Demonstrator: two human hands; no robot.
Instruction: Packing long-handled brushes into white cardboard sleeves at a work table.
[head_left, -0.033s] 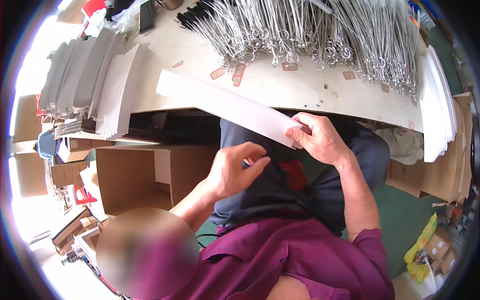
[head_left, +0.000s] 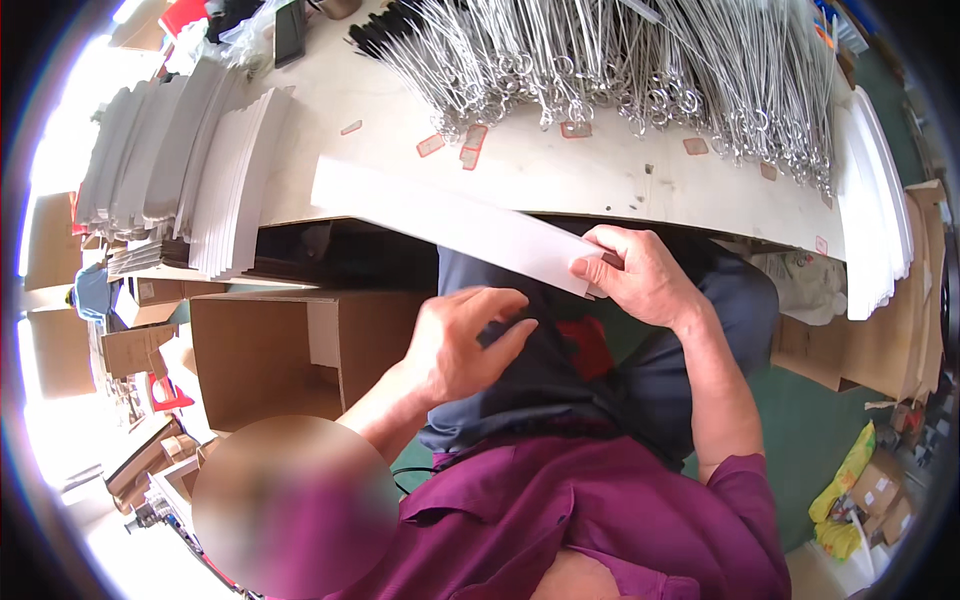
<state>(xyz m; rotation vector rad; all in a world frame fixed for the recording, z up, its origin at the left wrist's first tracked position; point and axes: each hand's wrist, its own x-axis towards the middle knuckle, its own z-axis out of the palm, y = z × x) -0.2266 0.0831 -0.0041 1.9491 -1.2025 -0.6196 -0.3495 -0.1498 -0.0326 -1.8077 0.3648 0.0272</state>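
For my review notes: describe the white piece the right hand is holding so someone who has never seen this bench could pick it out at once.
Start at the pale workbench heaped with metal wire rods. At its near edge, over the person's lap, the right hand pinches one end of a long white strip. Unlike the fanned white stacks at the bench's left end, it is single and slants out past the edge.

right hand: grips white sleeve end | left hand: apparently empty, on lap

Open brown cardboard box under table, small reddish labels on tabletop
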